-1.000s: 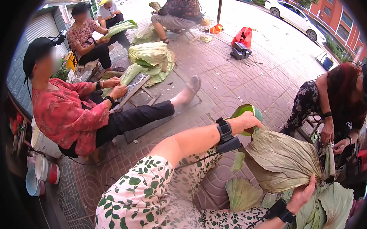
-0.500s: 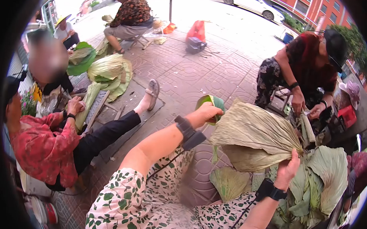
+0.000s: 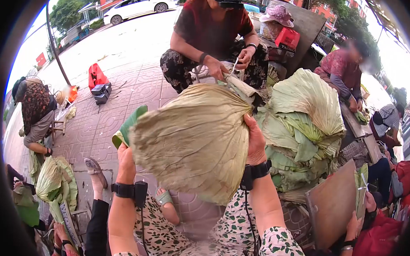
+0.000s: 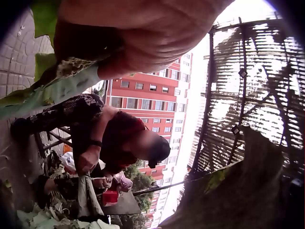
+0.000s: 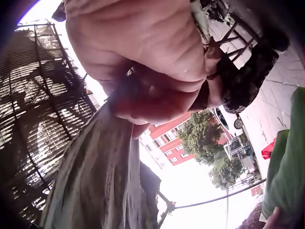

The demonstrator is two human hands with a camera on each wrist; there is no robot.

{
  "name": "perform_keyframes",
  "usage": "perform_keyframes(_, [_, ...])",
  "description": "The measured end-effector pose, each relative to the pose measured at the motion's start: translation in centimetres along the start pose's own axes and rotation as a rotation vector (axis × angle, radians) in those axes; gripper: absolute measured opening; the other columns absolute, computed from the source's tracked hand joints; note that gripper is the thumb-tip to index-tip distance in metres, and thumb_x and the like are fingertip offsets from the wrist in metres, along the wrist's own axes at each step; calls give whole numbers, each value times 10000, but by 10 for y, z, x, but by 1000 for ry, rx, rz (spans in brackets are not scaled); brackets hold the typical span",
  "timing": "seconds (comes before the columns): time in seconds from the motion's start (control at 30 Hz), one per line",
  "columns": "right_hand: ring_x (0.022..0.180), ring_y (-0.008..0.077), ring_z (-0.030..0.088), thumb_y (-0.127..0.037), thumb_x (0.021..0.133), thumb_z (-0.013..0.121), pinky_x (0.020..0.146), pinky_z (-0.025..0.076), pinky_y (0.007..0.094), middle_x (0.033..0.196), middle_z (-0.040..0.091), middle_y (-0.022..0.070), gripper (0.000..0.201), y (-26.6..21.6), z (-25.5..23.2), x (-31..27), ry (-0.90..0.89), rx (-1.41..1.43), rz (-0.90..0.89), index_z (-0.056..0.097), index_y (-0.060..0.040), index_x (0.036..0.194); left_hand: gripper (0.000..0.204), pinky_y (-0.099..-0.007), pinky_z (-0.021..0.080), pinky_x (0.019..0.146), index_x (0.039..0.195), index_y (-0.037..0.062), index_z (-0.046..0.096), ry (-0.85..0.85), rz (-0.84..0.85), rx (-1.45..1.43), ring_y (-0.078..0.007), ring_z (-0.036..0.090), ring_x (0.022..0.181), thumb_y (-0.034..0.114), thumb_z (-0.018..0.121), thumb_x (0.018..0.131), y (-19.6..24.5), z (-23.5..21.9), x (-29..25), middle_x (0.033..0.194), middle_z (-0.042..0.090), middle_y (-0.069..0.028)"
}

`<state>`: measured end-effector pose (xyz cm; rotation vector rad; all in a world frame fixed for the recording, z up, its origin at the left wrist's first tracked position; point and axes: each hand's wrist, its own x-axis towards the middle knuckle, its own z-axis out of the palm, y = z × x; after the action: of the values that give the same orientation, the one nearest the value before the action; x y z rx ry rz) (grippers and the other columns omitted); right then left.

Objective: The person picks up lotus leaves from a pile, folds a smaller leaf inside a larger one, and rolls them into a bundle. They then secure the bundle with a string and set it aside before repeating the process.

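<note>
One large, dry, tan-green pleated leaf (image 3: 193, 141), fan-shaped, spread above the lap between the hands; its gathered end gripped by the right hand (image 3: 255, 145). One rolled, smooth green leaf (image 3: 132, 125), held in the curled left hand (image 3: 126, 163). One heap of wilted pale-green leaves (image 3: 302, 127), beyond the right hand. One white car (image 3: 139, 8), in the background.

Patterned paving (image 3: 134, 82) underfoot, outdoors. White sedan (image 3: 140, 9) on the pale, sunlit road. Red building (image 4: 147, 100) with rows of windows behind; trees (image 3: 67, 12) at left.
</note>
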<state>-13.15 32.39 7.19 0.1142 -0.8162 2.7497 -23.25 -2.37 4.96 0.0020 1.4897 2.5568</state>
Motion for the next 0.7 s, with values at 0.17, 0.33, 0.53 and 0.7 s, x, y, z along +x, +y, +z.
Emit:
perform_keyframes(0.17, [892,205,615,-75,876,524,821,506,326,1008,620,108,195,14,-50,27,158,-282,-131,556,23,1042,251,-305,529,745,1036,-44,546,-54,33,241,-204,631,837,-30,508,789,-2,-9,10,978,618,-114])
perform_keyframes(0.33, [808,155,602,-44,864,534,715,506,284,968,616,72,169,24,-11,16,216,-694,-364,553,-1,1026,235,-322,534,730,1018,-46,550,-71,-25,189,-214,634,818,-45,504,788,-4,-6,9,957,623,-120])
perform_keyframes(0.53, [892,157,576,-50,862,547,820,465,304,986,609,62,130,26,-3,4,76,-486,-284,568,-23,988,242,-325,534,725,1024,-47,546,-41,-28,174,-219,635,812,-61,502,786,-2,0,5,951,624,-123])
perform_keyframes(0.7, [884,170,587,-28,861,539,732,493,305,955,602,83,194,35,-59,32,171,-508,-437,561,27,1045,233,-317,531,725,1017,-47,551,-27,-40,247,-204,633,814,-52,510,788,-2,-3,6,951,626,-117])
